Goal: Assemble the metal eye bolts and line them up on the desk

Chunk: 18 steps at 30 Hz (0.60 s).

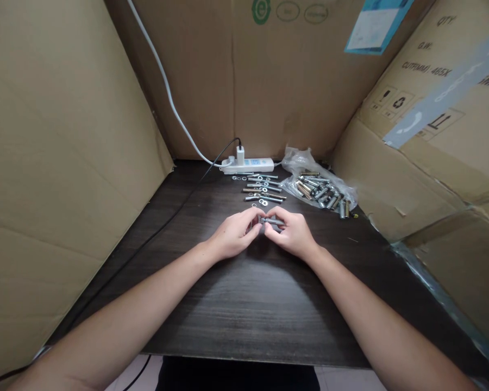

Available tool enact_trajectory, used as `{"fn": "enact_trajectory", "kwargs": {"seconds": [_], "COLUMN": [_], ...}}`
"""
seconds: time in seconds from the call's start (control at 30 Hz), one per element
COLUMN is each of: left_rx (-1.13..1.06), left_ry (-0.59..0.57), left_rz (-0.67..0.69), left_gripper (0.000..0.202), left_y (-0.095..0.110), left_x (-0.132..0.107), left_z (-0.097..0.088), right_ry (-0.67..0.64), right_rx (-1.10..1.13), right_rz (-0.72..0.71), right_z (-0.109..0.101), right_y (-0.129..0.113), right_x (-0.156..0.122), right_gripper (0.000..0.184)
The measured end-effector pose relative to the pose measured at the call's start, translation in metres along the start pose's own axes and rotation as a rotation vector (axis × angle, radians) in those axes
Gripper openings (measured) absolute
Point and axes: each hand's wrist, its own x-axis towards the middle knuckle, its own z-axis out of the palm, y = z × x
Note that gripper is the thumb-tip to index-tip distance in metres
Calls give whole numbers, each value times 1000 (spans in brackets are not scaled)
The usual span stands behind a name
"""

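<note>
Above the dark table, both hands meet fingertip to fingertip around a metal expansion bolt (274, 221). My right hand (292, 232) is closed on its sleeve, with the thumb below and the fingers curled over. At the bolt's left end, the thumb and fingers of my left hand (237, 232) pinch a small part that the fingertips mostly hide. Just beyond the hands lie loose bolts (264, 189) in rows, with flat washers (263, 202) and rings among them.
At the back right, a clear plastic bag (301, 161) lies open with several sleeve anchors (328, 191) on it. A white power strip (252, 164) with a plugged-in charger sits against the back cardboard. A black cable (163, 222) crosses the table's left side. Cardboard walls (57, 136) enclose three sides.
</note>
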Motion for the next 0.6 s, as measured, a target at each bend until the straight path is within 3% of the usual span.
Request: {"fn": "enact_trajectory", "kwargs": {"seconds": [0.23,0.43,0.6], "left_rx": [69,94,-13], "left_ry": [-18,-21,85], "left_rz": [-39,-39,-15], "left_gripper": [22,35,18], "left_y": [0,-7,1], "left_x": [1,1,-3], "left_z": [2,3,-1], "right_ry": [21,-24,-5], "right_rx": [-32,-85,-87], "right_rz": [-22,-42,-18], "right_z": [-1,0,0], "right_y": [-6,-12,-10], "right_x": [-1,-2,-1], "right_gripper": [13,12,13]}}
